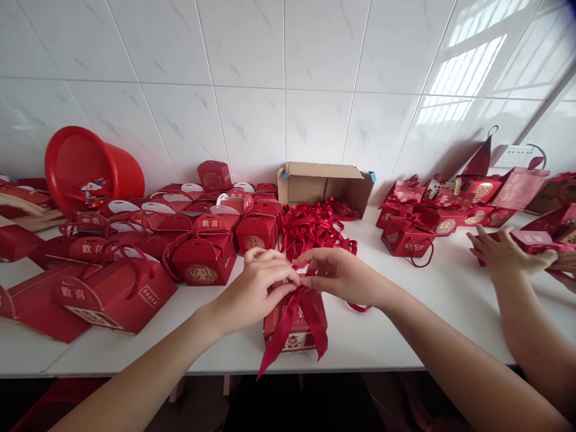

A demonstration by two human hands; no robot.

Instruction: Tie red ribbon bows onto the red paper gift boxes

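A small red gift box (288,343) with gold and white lettering stands at the table's front edge, directly below both hands. A dark red satin ribbon (294,312) sits at its top, its two tails draping down the front. My left hand (265,279) pinches the ribbon at the knot between thumb and fingers. From the other side, my right hand (337,273) grips the ribbon at the same spot, fingertips almost touching the left ones. The knot itself is partly hidden by the fingers. A red cord loop shows on the table to the right of the box.
Many red gift boxes (204,264) crowd the left side, before a tipped red bucket (121,171). Loose ribbons (310,225) spill from a cardboard box (324,177) by the tiled wall. Bow-tied boxes (409,237) stand right. Co-workers' hands (513,255) work at both sides.
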